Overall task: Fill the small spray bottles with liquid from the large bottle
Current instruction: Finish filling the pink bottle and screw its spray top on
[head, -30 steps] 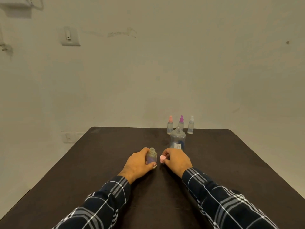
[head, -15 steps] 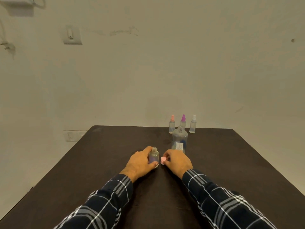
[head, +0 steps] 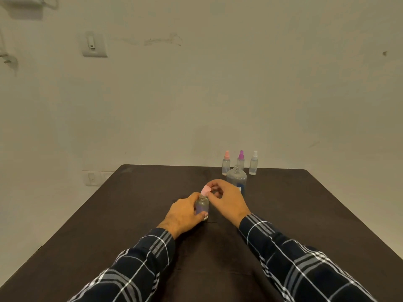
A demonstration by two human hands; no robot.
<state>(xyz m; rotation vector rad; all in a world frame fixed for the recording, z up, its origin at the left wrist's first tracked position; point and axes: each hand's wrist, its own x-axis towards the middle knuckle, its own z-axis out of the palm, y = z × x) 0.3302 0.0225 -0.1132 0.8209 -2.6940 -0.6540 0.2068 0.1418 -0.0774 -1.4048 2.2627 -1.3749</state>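
Note:
My left hand (head: 182, 212) grips a small clear bottle (head: 202, 207) that stands upright on the dark table (head: 130, 225), its neck uncapped. My right hand (head: 226, 199) pinches a pink spray cap (head: 205, 190) and holds it tilted just above the bottle's neck. Right behind my right hand stands the large clear bottle (head: 236, 178), open at the top and partly hidden by my fingers. Three small spray bottles stand in a row at the far edge: a pink-capped bottle (head: 226, 163), a purple-capped bottle (head: 240, 159) and a white-capped bottle (head: 253, 163).
The table reaches a bare wall at the back, where a switch plate (head: 94, 44) is mounted. A wall socket (head: 92, 178) sits low beside the table's far left corner.
My right hand has lifted the pink cap from table level up over the small bottle's neck. My left hand has kept its hold on the bottle.

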